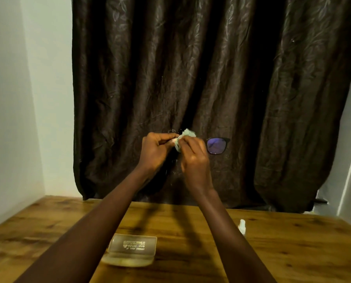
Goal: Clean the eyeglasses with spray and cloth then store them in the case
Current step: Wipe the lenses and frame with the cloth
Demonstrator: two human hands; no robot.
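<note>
Both hands are raised in front of the dark curtain, holding black-framed eyeglasses. My right hand pinches a pale green cloth against the left lens, which the cloth and fingers hide. My left hand grips the frame at that same end, fingers curled. The right lens sticks out past my right hand and shows a purple reflection. An open translucent case lies on the wooden table below my arms. A small white spray bottle stands on the table to the right, partly behind my right forearm.
The wooden table spans the bottom of the view. A dark brown curtain hangs behind it, with white walls on the left and right.
</note>
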